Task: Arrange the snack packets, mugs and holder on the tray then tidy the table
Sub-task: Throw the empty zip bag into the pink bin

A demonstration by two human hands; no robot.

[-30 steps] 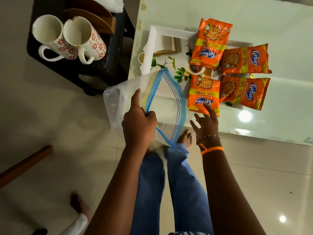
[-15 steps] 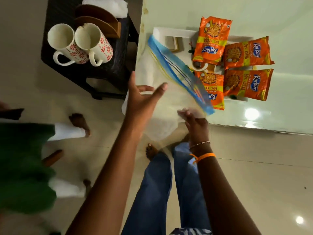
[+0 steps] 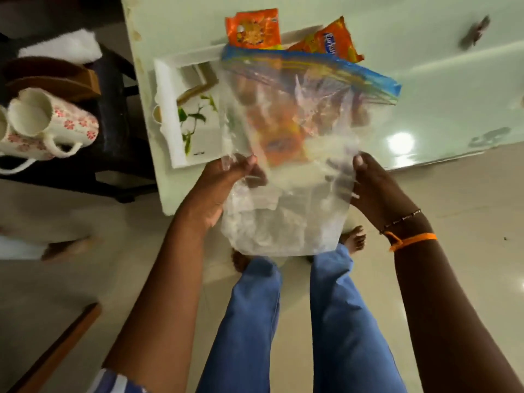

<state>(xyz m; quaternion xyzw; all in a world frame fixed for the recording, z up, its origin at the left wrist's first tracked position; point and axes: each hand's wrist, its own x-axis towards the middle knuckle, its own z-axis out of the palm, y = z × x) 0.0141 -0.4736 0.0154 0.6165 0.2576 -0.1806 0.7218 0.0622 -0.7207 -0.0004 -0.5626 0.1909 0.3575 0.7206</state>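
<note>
Crinkled clear plastic bag (image 3: 286,194); glossy, perhaps glass, table (image 3: 425,80).

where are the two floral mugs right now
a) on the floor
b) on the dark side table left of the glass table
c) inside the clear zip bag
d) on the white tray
b: the mugs lie on the dark side table, away from the white tray.

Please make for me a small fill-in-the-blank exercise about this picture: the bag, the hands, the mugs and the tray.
1. Both hands, left hand and right hand, hold a clear plastic ____ with a blue zip strip.
2. The two flowered mugs lie on the dark side table, not on the ____.
3. The snack packets are ____ in colour.
4. The white tray rests on the pale ____.

Missing words: bag; tray; orange; table
</note>
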